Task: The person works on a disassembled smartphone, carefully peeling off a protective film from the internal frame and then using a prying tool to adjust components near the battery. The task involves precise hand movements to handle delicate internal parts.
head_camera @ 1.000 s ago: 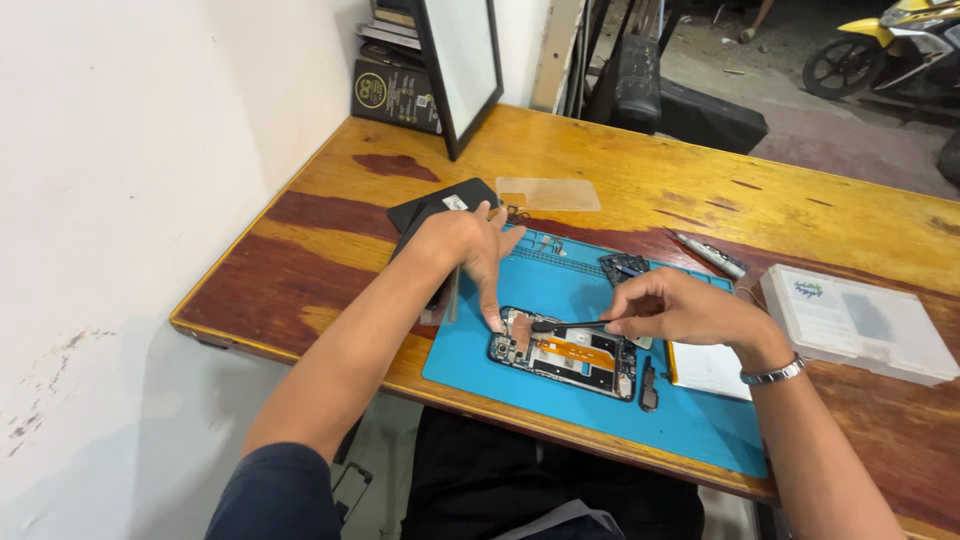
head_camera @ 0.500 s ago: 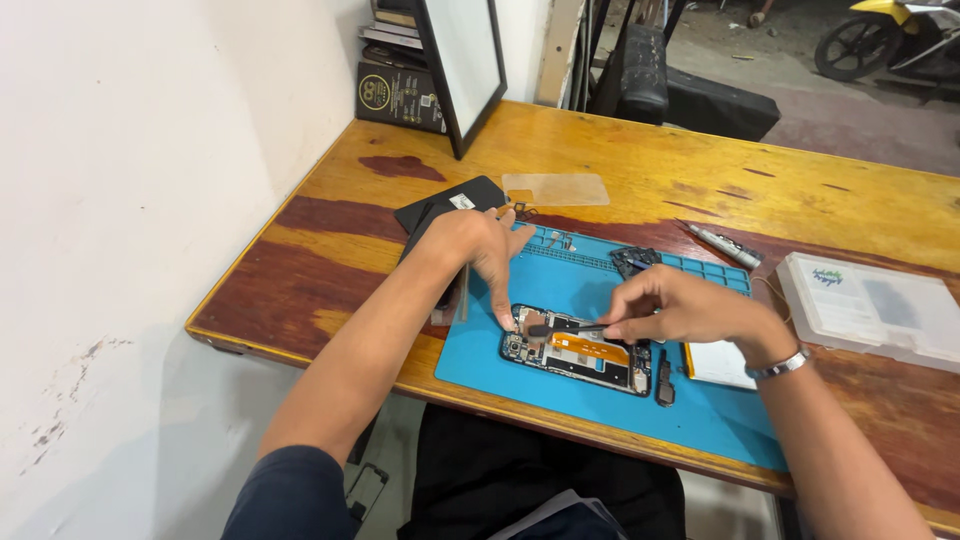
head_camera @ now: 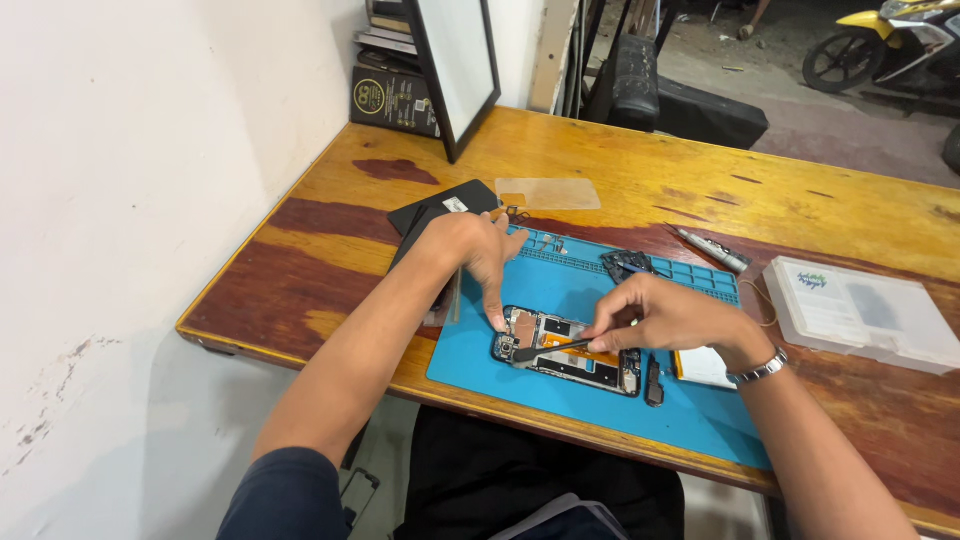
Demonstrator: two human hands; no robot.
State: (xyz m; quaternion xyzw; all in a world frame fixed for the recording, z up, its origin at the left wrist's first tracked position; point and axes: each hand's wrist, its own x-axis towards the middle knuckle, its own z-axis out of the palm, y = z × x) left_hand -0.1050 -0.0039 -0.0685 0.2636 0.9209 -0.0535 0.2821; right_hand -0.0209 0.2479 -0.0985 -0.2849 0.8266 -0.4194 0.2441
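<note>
Near the table's front edge, opened phone [head_camera: 565,352] is pinned by left hand [head_camera: 478,258] fingertips; right hand [head_camera: 665,318] pinches thin tool [head_camera: 562,347]. Tool tip indistinct.

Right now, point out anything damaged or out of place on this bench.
The wooden table has dark, worn patches in its finish, mostly along its left side. The opened phone lies slightly askew on the blue mat. Nothing spilled.

Dark navy short sleeve [head_camera: 285,490] covered the left arm; a silver metal wristband [head_camera: 760,370] circled the right wrist.
</note>
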